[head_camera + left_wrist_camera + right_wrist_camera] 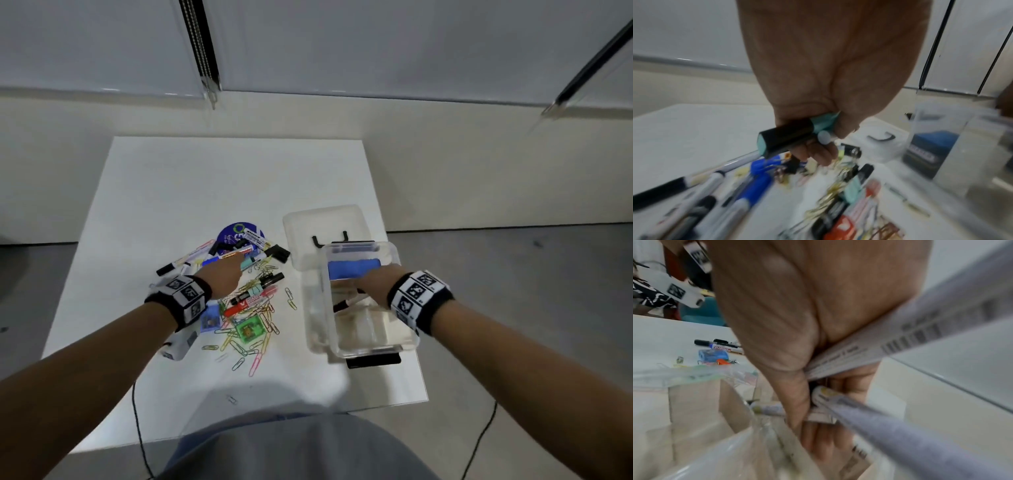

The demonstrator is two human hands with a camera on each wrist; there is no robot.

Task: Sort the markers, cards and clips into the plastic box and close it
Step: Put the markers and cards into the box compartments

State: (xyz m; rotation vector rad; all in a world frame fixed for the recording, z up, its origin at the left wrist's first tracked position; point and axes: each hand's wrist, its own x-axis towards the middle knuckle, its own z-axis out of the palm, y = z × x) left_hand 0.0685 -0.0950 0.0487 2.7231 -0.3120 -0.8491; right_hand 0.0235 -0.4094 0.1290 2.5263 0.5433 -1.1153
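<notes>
A heap of markers [255,298], coloured paper clips [260,325] and cards [249,329] lies on the white table [205,178]. My left hand [222,274] hovers over the heap and grips markers [786,139], one teal with a black cap. To the right stands the clear plastic box [363,308], open, with a blue pack [352,269] at its far end. My right hand [356,286] is inside the box, curled round several white markers [849,356]. The box's lid [322,226] lies behind it.
A round blue card [239,233] lies at the heap's far side. The box has inner dividers [694,402]. A black clasp [373,359] juts out at the box's near end. Cables [140,435] hang off the table's front edge.
</notes>
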